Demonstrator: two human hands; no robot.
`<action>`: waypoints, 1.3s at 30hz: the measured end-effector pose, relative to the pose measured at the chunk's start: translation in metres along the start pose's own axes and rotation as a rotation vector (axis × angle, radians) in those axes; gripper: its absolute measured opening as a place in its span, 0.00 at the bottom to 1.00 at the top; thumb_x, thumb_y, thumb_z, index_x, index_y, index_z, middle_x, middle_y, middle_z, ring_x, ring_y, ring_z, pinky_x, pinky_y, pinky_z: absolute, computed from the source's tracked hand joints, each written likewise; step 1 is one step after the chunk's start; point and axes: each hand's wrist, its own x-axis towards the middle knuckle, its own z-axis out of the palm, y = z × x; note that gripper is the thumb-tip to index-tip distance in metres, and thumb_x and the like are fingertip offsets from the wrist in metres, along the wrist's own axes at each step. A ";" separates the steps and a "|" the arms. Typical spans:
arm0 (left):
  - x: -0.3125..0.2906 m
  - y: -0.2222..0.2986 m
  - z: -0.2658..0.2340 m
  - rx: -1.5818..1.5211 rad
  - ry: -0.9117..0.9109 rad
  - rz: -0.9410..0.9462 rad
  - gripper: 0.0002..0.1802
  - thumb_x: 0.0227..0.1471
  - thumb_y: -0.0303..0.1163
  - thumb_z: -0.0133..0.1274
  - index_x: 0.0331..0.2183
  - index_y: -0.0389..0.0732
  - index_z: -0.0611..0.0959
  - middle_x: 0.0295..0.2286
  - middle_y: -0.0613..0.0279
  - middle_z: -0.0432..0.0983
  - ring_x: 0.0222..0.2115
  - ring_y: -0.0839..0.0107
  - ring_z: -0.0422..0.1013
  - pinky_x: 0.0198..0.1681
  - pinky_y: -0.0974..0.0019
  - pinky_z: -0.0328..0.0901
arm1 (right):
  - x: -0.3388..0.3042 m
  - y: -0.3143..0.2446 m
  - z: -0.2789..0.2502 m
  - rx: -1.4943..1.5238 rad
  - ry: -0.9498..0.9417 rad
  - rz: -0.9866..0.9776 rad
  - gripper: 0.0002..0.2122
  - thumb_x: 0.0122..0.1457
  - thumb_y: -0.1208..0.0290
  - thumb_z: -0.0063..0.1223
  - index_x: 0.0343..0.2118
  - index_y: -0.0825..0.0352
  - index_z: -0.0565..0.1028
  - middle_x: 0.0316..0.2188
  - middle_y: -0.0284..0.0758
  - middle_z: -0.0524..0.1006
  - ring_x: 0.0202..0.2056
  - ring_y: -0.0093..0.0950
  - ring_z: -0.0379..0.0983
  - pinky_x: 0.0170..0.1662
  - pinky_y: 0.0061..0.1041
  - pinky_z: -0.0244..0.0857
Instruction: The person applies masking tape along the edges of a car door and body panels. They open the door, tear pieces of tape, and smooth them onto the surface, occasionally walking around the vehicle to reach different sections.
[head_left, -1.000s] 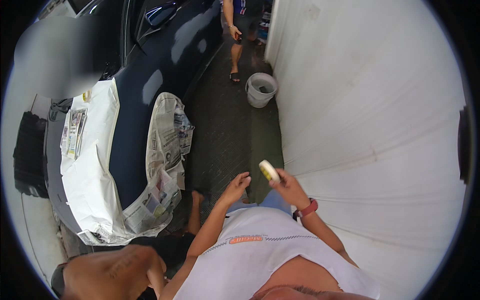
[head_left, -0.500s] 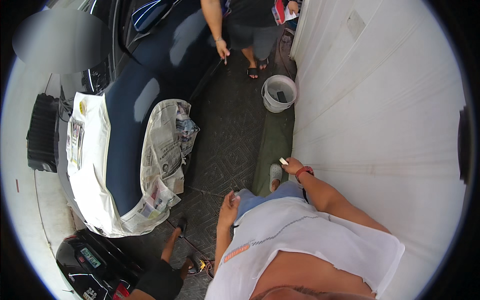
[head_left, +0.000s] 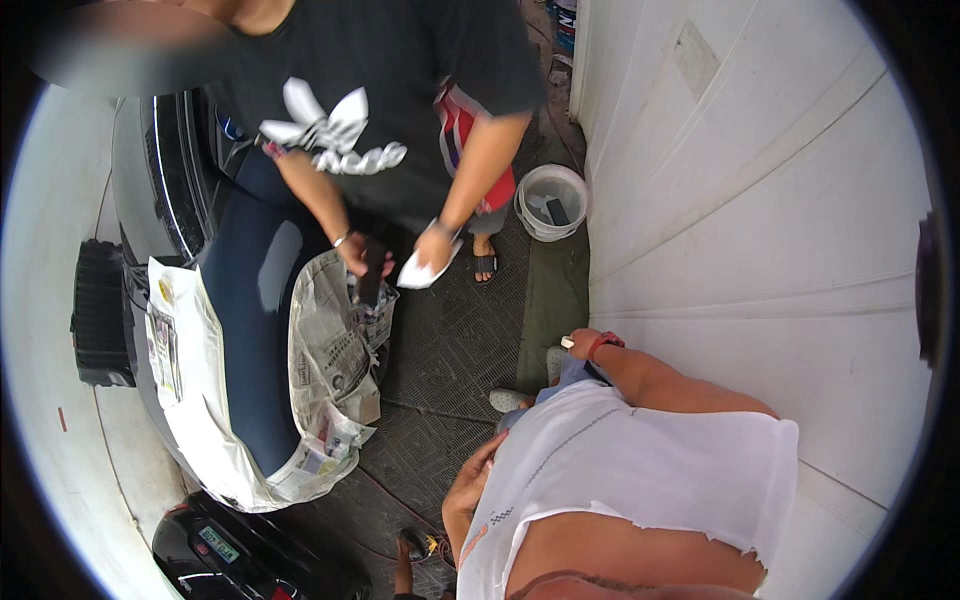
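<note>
My right hand (head_left: 582, 343), with a red band on its wrist, is down at my hip and closed around a small pale roll (head_left: 567, 342), mostly hidden by the fingers. My left hand (head_left: 470, 488) hangs against the side of my white shirt, fingers loose and holding nothing. Another person in a black T-shirt (head_left: 400, 90) stands right in front of me. One of that person's hands holds a dark object (head_left: 368, 268) and the other holds a white cloth or paper (head_left: 425, 272).
A dark blue car body (head_left: 255, 330) on the left is masked with newspaper (head_left: 335, 370) and white paper (head_left: 185, 400). A white bucket (head_left: 550, 200) stands by the white wall (head_left: 760, 220). A green mat (head_left: 555, 290) lies on the ribbed black floor (head_left: 450, 340). A red cord runs near my feet.
My right hand dropped from chest height to my hip with the pale roll. My left hand sank to my side. The other person walked up close from the far end.
</note>
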 end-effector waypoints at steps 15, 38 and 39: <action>0.051 0.085 0.020 -0.064 -0.129 0.209 0.23 0.60 0.45 0.64 0.50 0.38 0.84 0.59 0.42 0.75 0.62 0.45 0.69 0.68 0.37 0.54 | 0.070 -0.003 -0.078 -0.130 -0.025 -0.100 0.17 0.56 0.60 0.57 0.47 0.60 0.86 0.43 0.46 0.85 0.46 0.46 0.83 0.52 0.45 0.76; 0.439 0.454 -0.308 -0.347 -0.020 1.199 0.20 0.57 0.51 0.67 0.22 0.49 0.85 0.45 0.51 0.82 0.52 0.51 0.74 0.63 0.36 0.59 | 0.148 -0.064 -0.476 0.174 0.197 -0.128 0.18 0.60 0.60 0.62 0.51 0.62 0.80 0.40 0.50 0.84 0.45 0.49 0.82 0.48 0.42 0.74; 0.462 0.463 -0.304 -0.394 -0.082 1.157 0.19 0.56 0.50 0.67 0.22 0.49 0.85 0.45 0.51 0.82 0.52 0.51 0.74 0.63 0.37 0.59 | 0.153 -0.081 -0.500 0.268 0.212 -0.142 0.17 0.62 0.62 0.62 0.51 0.63 0.79 0.40 0.47 0.84 0.44 0.44 0.82 0.49 0.39 0.74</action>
